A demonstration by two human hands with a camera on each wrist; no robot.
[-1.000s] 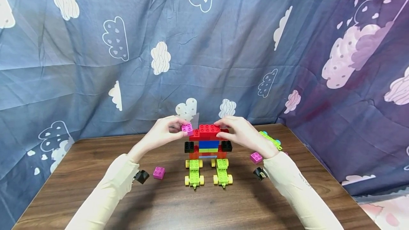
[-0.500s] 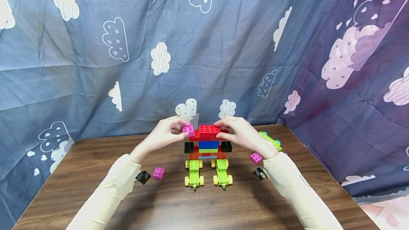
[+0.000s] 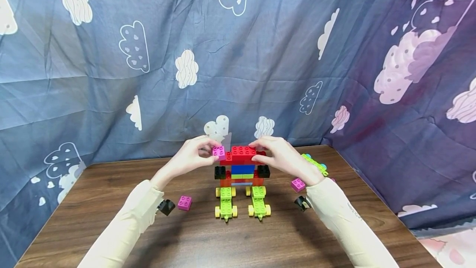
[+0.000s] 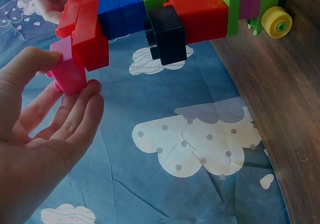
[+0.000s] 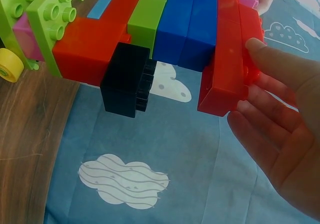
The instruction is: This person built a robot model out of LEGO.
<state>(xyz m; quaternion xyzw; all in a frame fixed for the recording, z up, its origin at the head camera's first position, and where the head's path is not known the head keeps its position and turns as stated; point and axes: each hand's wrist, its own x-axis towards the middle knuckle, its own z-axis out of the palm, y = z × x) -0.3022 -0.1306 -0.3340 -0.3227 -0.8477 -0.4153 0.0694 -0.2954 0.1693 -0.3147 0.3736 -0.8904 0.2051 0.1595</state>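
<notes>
A figure of toy building bricks stands on two lime wheeled bases [image 3: 226, 206]. Across its top run red bricks [image 3: 243, 153], above a blue block [image 3: 242, 169] and black side bricks [image 3: 220, 172]. My left hand [image 3: 193, 154] pinches a pink brick [image 4: 70, 69] between thumb and fingers. This brick sits against the left end of the red row, its studs facing up in the head view. At the other end my right hand [image 3: 277, 154] holds the upper red brick [image 5: 251, 29], thumb on one side and fingers on the other. The hands hide part of the red row.
One loose pink brick [image 3: 184, 202] lies on the wooden table [image 3: 148, 247] to the left, another pink brick [image 3: 298, 184] to the right. Behind the right forearm is a lime piece with blue wheels [image 3: 315, 163]. A cloud-print cloth [image 3: 163, 106] hangs behind the table.
My left hand has shifted slightly right with the pink brick, which tilted briefly and now sits level against the red row. My right hand has kept its hold.
</notes>
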